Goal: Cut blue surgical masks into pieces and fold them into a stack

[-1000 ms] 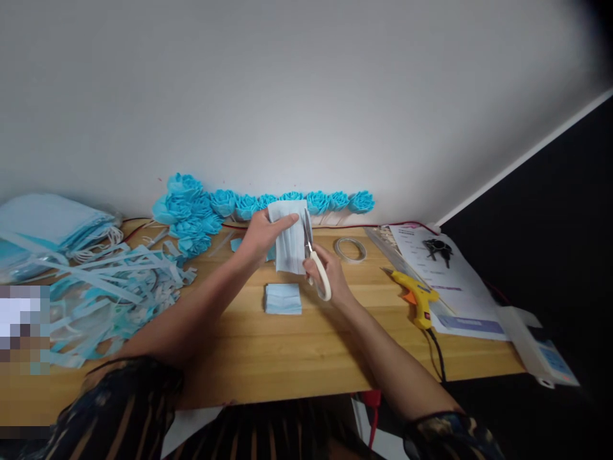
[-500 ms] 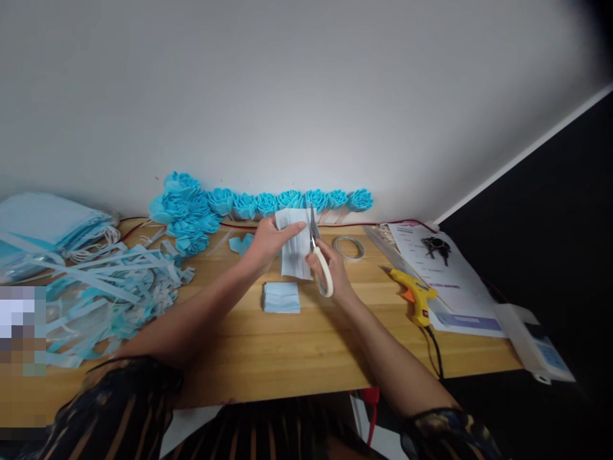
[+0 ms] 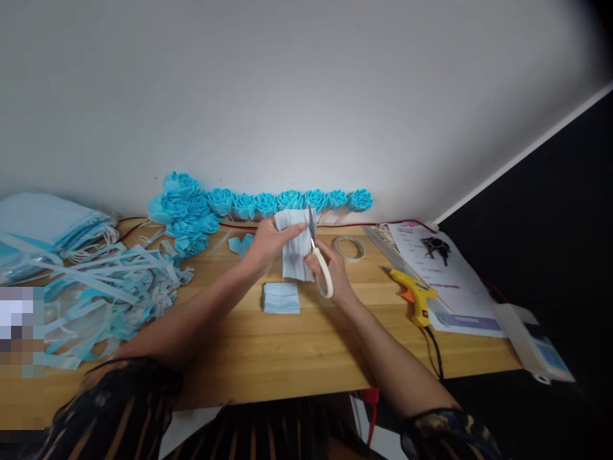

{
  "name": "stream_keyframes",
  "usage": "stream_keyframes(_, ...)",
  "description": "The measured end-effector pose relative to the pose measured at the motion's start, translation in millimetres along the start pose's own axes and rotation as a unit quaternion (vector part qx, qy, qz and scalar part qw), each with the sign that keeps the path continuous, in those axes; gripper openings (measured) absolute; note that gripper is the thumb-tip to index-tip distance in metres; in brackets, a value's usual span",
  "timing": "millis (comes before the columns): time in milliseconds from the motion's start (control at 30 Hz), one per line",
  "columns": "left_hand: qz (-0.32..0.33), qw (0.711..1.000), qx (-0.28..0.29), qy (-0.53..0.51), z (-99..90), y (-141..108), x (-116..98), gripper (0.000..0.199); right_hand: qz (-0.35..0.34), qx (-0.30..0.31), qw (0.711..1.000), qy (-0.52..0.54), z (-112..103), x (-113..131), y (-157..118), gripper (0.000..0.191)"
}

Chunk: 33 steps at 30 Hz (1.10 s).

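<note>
A pleated pale blue sheet (image 3: pixel 294 252) hangs upright over the table, pinched along its upper left part by my left hand (image 3: pixel 269 241). My right hand (image 3: pixel 334 268) grips white-handled scissors (image 3: pixel 324 273), whose blades point up along the sheet's right edge. Below the sheet, a small stack of pale blue pieces (image 3: pixel 281 298) lies on the wooden table (image 3: pixel 268 364). Behind my hands, a row of blue fabric flowers (image 3: pixel 290 200) rests along the wall.
Cut strips (image 3: pixel 119 287) and a pile of masks (image 3: pixel 48 220) cover the left side. To the right are a tape roll (image 3: pixel 349 248), a yellow glue gun (image 3: pixel 416 292) with its cable, printed paper (image 3: pixel 443 275), keys (image 3: pixel 437 248) and a white container (image 3: pixel 531 342).
The scissor blades have tilted slightly left at the sheet's right edge. The sheet has shifted very slightly downward; my left hand is almost unmoved.
</note>
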<state>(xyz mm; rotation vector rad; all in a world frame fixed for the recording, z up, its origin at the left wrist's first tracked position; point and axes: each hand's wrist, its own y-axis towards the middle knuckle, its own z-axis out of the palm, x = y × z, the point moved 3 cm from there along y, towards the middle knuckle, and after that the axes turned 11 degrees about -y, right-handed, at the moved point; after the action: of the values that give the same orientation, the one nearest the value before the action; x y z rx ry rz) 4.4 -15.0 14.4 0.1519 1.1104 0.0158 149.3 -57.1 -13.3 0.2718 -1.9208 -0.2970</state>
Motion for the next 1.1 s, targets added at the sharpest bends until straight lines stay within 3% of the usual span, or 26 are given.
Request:
stream_keyframes(767,-0.004,1.000,0.005,0.001,-3.0,1.6,4.5,0.032,0.015,0.001,1.000,0.023,1.1,5.5,-4.7,0.051)
stream_keyframes(1100,0.008,1.000,0.004,0.009,-1.4,2.2,-5.0,0.030,0.019,0.023,0.999,0.031,3.4,7.5,-4.3,0.051)
